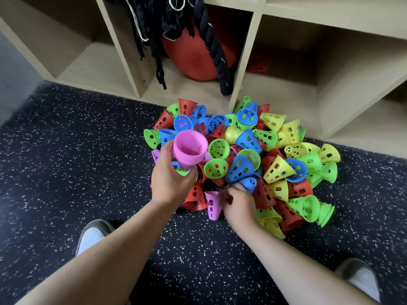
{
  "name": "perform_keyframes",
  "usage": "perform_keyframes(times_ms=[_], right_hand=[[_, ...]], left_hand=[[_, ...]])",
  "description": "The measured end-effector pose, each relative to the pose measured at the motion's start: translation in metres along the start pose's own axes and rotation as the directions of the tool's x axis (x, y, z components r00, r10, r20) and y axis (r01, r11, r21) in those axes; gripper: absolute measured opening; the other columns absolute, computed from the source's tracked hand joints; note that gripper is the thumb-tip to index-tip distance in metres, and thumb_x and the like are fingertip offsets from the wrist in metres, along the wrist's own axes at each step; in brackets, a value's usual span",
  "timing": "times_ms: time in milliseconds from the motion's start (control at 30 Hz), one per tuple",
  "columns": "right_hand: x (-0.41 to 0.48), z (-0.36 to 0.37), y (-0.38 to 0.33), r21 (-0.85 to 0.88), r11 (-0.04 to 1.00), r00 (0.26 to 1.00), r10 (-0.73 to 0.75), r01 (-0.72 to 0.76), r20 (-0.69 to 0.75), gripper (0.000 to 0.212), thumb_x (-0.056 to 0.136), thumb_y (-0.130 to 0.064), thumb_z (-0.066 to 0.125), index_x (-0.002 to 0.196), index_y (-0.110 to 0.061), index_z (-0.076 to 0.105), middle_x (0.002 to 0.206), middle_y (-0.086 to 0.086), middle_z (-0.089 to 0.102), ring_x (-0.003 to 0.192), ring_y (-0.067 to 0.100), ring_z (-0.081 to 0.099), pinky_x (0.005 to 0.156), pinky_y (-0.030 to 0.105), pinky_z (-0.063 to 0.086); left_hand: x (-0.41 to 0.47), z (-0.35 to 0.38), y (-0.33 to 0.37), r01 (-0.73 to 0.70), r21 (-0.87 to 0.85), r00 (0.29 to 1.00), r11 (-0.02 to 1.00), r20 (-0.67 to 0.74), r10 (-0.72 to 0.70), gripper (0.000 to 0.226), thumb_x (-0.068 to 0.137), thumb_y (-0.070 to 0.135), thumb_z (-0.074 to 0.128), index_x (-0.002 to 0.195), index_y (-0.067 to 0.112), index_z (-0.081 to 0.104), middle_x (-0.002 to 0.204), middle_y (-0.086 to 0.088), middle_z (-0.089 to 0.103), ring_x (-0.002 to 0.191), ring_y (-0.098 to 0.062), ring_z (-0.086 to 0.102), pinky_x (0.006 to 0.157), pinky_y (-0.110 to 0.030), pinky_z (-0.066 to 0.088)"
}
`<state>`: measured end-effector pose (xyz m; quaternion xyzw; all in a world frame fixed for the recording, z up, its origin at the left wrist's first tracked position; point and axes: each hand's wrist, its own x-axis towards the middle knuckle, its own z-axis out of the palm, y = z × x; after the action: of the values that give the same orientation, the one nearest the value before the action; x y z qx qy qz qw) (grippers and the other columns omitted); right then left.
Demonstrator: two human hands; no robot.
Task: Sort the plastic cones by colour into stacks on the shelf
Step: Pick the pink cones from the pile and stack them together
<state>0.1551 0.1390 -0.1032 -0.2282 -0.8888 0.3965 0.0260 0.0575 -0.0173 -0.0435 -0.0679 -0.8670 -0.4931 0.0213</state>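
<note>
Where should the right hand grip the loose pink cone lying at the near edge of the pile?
Probably pinch the loose pink cone across its wall near the wide rim, coming from its right, where the right hand is. It lies on its side, narrow tip toward the person. A red cone crowds its left and the pile blocks the far side.
</note>
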Motion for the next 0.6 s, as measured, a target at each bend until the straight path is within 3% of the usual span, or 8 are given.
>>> perform_keyframes(times_ms=[67,167,267,400,500,600], right_hand=[[-0.005,-0.003,-0.002,0.066,0.997,0.999,0.032,-0.030,-0.024,0.005,0.083,-0.014,0.074,0.081,-0.018,0.072,0.089,-0.009,0.062,0.076,-0.006,0.056,0.068,0.003,0.037],[-0.017,-0.011,-0.015,0.233,0.971,0.994,0.080,-0.061,-0.073,0.008,0.082,-0.014,0.075,0.081,-0.021,0.071,0.082,-0.007,0.069,0.073,0.003,0.063,0.066,0.009,0.045],[-0.025,-0.027,-0.035,0.406,0.914,0.988,0.083,-0.022,-0.133,0.016,0.079,-0.007,0.073,0.077,-0.022,0.069,0.074,-0.005,0.069,0.070,0.008,0.063,0.064,0.020,0.051],[-0.016,-0.058,-0.063,0.601,0.790,0.958,0.064,0.122,-0.279,0.008,0.075,-0.013,0.070,0.081,-0.018,0.066,0.075,-0.007,0.065,0.071,0.013,0.060,0.062,0.034,0.054],[-0.007,-0.081,-0.084,0.635,0.712,0.917,-0.032,0.300,-0.397,0.008,0.077,-0.021,0.066,0.083,-0.019,0.061,0.081,-0.003,0.061,0.072,0.013,0.057,0.059,0.028,0.050],[-0.006,-0.092,-0.098,0.506,0.714,0.851,-0.251,0.484,-0.460,0.004,0.083,-0.014,0.062,0.084,-0.013,0.059,0.088,0.006,0.057,0.073,0.008,0.056,0.055,0.019,0.044]], left_hand=[[-0.002,0.000,-0.002,0.002,-0.008,1.000,1.000,-0.002,-0.002,0.069,0.074,0.020,0.077,0.130,0.037,0.043,0.109,0.027,0.060,0.097,-0.004,0.063,0.084,-0.041,0.057],[-0.006,-0.001,-0.007,0.014,-0.009,1.000,1.000,-0.005,-0.014,0.070,0.072,0.022,0.078,0.129,0.040,0.042,0.109,0.017,0.065,0.092,-0.010,0.067,0.081,-0.041,0.058],[-0.010,-0.003,-0.010,-0.002,-0.006,1.000,1.000,-0.008,0.002,0.071,0.072,0.020,0.080,0.121,0.051,0.040,0.105,0.024,0.061,0.091,-0.006,0.066,0.081,-0.037,0.058],[-0.018,0.000,-0.016,0.003,-0.003,1.000,1.000,-0.001,-0.003,0.073,0.070,0.022,0.079,0.121,0.053,0.037,0.108,0.018,0.063,0.090,-0.008,0.067,0.080,-0.038,0.058],[-0.028,0.006,-0.020,-0.005,-0.005,0.999,1.000,0.044,0.005,0.068,0.067,0.029,0.075,0.125,0.043,0.041,0.112,0.019,0.061,0.094,-0.010,0.066,0.082,-0.039,0.057],[-0.035,0.011,-0.017,-0.055,0.006,0.995,0.998,0.088,0.054,0.071,0.069,0.026,0.081,0.120,0.050,0.038,0.110,0.026,0.057,0.100,0.003,0.059,0.084,-0.027,0.051]])
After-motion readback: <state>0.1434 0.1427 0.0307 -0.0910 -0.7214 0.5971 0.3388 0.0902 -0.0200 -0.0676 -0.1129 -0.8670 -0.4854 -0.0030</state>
